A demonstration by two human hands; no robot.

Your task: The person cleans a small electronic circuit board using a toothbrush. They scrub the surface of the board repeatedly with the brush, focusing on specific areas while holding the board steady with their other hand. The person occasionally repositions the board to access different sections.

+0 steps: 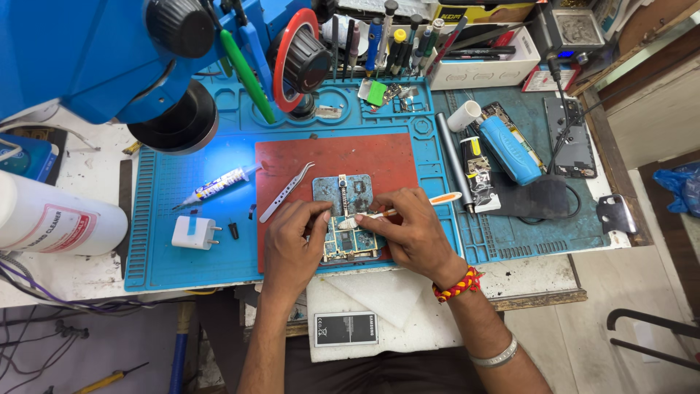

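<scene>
Red mat, 2 hands crowding circuit board, brush

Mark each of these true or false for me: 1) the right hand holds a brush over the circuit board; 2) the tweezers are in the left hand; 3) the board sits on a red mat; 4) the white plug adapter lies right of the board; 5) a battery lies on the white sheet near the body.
1) True: the right hand holds a small brush with an orange-and-white handle, bristles on the circuit board.
2) False: the tweezers lie loose on the red mat; the left hand steadies the board.
3) True: it rests on the red mat.
4) False: the white plug adapter lies to the board's left.
5) True: the battery lies there.
</scene>
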